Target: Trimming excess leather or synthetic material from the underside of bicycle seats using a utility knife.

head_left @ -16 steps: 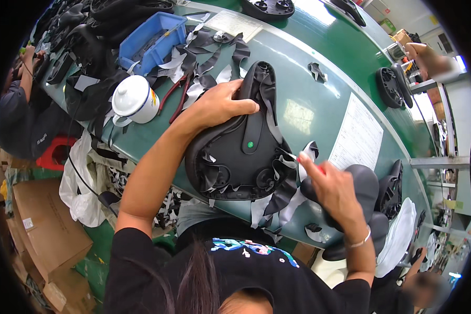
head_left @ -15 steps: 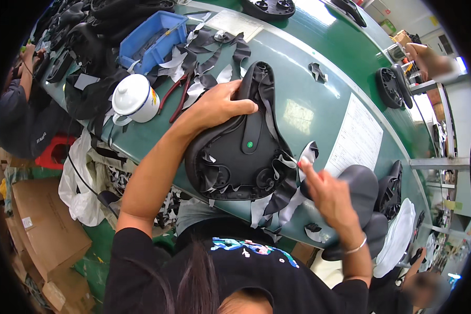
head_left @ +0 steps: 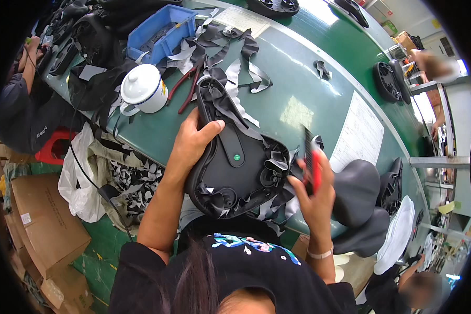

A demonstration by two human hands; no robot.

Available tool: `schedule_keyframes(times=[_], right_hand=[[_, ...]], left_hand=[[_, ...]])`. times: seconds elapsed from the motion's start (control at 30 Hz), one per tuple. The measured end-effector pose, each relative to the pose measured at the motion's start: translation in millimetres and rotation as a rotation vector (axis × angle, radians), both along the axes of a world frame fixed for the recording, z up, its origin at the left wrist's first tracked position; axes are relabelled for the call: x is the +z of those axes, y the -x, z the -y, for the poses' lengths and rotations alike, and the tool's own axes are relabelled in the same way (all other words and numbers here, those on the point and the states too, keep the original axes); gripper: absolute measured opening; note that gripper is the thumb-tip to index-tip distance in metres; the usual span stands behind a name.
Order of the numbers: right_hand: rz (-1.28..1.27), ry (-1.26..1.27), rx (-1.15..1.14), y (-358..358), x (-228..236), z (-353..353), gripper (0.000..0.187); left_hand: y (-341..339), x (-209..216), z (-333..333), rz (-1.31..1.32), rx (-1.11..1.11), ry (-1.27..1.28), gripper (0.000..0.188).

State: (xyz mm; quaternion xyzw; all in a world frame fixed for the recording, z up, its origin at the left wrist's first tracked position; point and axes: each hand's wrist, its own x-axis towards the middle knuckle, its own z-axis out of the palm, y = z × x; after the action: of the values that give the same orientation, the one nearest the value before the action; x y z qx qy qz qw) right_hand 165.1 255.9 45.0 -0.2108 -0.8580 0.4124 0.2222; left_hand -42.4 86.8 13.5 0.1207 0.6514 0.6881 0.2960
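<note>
A black bicycle saddle [head_left: 217,180] lies underside up near the table's front edge, its narrow nose pointing away from me. My left hand [head_left: 191,138] grips the saddle by its left side near the nose, thumb on top. Loose strips of black cover material with pale backing curl around the saddle's rim. My right hand [head_left: 316,188] is just right of the saddle's wide end. It is closed on a red-handled knife [head_left: 315,170] whose dark, blurred blade points up and away. Where the right fingertips meet the loose strips is unclear.
A white lidded mug [head_left: 144,89], red-handled pliers [head_left: 186,89], a blue bin [head_left: 162,34] and trimmed scraps [head_left: 246,52] lie to the left and behind. Right are a paper sheet [head_left: 356,131] and more saddles [head_left: 358,188]. Other people work at both sides.
The saddle has turned, its nose swinging left, and come nearer me. My left hand has moved with it. My right hand has come up, showing the red-handled knife more clearly.
</note>
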Motion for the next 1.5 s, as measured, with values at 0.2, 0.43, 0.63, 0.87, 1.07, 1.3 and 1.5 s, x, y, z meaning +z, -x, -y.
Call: schedule_keyframes(times=[0.2,0.43,0.63,0.87,1.07,1.3,1.5], right_hand=[[0.043,0.115,0.008,45.4,8.3,-28.7,0.054],[0.135,0.186,0.117,46.0,26.8,-25.8,0.051],[0.107,-0.379,0.24,-14.7,20.1,-55.4,0.057],[0.447,-0.652,0.314,-12.0,20.5,-29.2,0.059],[0.538,-0.5,0.114,-57.8,8.3,25.7,0.062],[0.455,-0.48,0.097,-29.2,6.5,0.7,0.058],[0.21,-0.405,0.164,-11.8,30.1,-44.9,0.046]], left_hand=[[-1.0,-5.5,-6.3,-0.625,0.203,0.215,0.046],[-41.8,10.4,-75.9,-1.362,-0.377,0.276,0.018],[-31.6,13.6,-63.6,-1.192,-0.596,0.184,0.024],[-18.8,13.3,-63.8,-0.9,-0.668,0.091,0.027],[-2.8,19.0,-65.0,0.34,-0.17,-0.449,0.019],[-45.6,12.1,-67.9,-1.225,-0.703,-0.13,0.026],[-34.2,10.2,-49.4,-0.97,-0.883,0.048,0.034]])
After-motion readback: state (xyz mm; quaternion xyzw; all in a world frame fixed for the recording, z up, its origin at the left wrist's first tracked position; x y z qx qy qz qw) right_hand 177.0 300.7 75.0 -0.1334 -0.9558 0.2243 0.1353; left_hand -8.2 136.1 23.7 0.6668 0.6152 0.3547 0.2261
